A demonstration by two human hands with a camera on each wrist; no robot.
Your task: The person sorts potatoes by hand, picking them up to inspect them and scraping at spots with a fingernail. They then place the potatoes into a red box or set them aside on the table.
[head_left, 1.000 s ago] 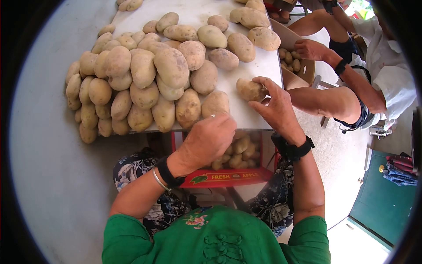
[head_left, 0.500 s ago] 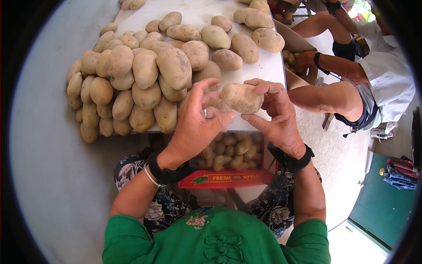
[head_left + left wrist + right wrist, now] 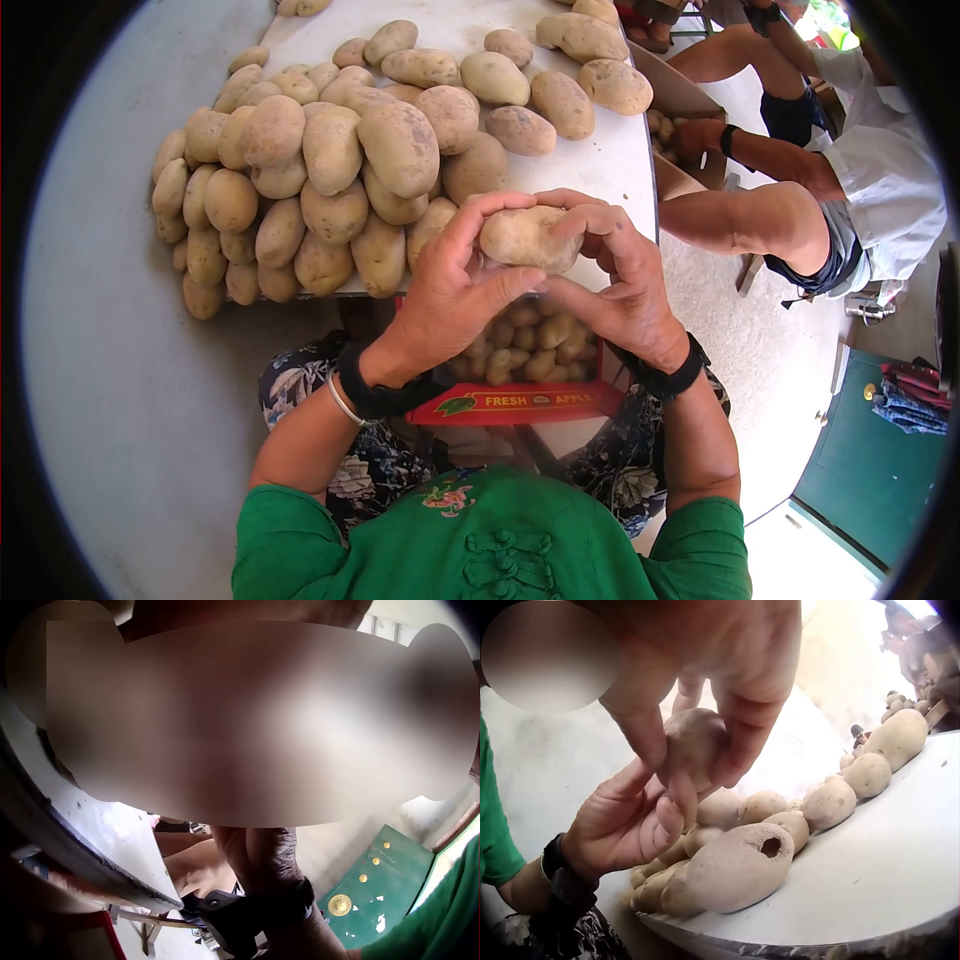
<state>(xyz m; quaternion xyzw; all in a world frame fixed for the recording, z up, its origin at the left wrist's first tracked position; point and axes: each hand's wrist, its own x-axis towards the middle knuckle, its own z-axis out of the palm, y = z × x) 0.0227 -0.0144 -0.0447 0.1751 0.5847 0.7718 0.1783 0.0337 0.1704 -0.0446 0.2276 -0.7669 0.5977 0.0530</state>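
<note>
One potato point(image 3: 528, 240) is held above the table's front edge between both hands. The left hand point(image 3: 440, 290) curls its fingers and thumb round the potato's left end; the right hand point(image 3: 625, 285) pinches its right end. In the right wrist view the potato point(image 3: 694, 742) sits between the right hand's point(image 3: 720, 652) fingers, with the left hand point(image 3: 626, 817) touching it from below. Behind the hands lies a large heap of potatoes point(image 3: 400, 150). A potato with a dark hole point(image 3: 739, 866) lies near the table edge. Most of the left wrist view is blurred.
Under the table edge stands a red box point(image 3: 520, 402) with potatoes inside. To the right, another person point(image 3: 770, 225) reaches into a cardboard box point(image 3: 680, 100). The white table point(image 3: 625, 170) ends just left of that person's knee. A green cabinet point(image 3: 860, 440) stands at the lower right.
The left hand has come off the heap's front edge and onto the potato. The right hand has lifted that potato from the table and brought it left. The other person's hand has moved into their box.
</note>
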